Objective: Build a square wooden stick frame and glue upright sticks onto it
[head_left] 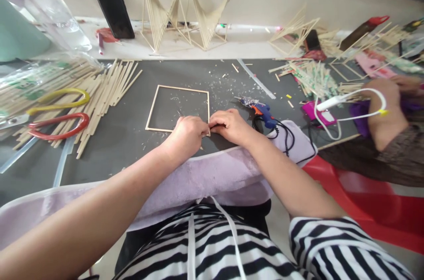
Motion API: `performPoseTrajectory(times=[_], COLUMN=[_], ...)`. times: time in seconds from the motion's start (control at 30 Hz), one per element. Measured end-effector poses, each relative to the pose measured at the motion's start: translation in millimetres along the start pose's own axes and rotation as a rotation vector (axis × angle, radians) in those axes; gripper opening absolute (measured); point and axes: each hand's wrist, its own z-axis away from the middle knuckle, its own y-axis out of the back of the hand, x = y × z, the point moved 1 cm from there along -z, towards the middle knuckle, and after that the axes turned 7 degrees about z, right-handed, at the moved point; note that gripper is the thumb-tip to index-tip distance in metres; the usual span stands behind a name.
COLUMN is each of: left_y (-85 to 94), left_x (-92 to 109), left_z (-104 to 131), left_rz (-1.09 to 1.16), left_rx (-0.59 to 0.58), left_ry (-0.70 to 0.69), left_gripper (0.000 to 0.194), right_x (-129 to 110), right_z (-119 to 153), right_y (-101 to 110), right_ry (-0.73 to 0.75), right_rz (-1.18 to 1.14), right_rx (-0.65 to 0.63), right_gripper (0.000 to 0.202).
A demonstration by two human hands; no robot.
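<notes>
A square frame of thin wooden sticks [183, 88] lies flat on the dark grey table [112, 156]. My left hand [189, 133] is closed at the frame's near right corner, its fingertips pinching the sticks. Against the same corner, my right hand [231, 126] has its fingers curled in, almost touching the left fingertips. Exactly what the right fingers grip is partly hidden. A blue and orange glue gun [264, 113] rests just right of my right hand, its black cord looping toward me.
Loose wooden sticks [109, 85] and scissors with yellow and red handles [88, 123] lie at left. Stick models [207, 24] and a black phone [111, 4] stand along the wall ledge. At right, a co-worker's hand [386, 107] is near a magenta device [318, 114].
</notes>
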Motion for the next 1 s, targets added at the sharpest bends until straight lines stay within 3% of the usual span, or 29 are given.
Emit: performPoseTrajectory(times=[0.7,1.0], left_y=[2.4,-0.9], left_x=[1.9,2.9], left_z=[-2.6,-4.2], left_rz=[-0.028,-0.024], left_rx=[0.016,-0.050], left_ry=[-0.051,-0.005], left_gripper=[0.024,0.023], right_x=[-2.0,0.9], right_z=[-1.6,-2.6], right_y=[0.8,-1.5], right_ry=[0.006,0.043], right_rz=[0.026,0.032], right_rx=[-0.058,-0.057], right_gripper=[0.018,0.016])
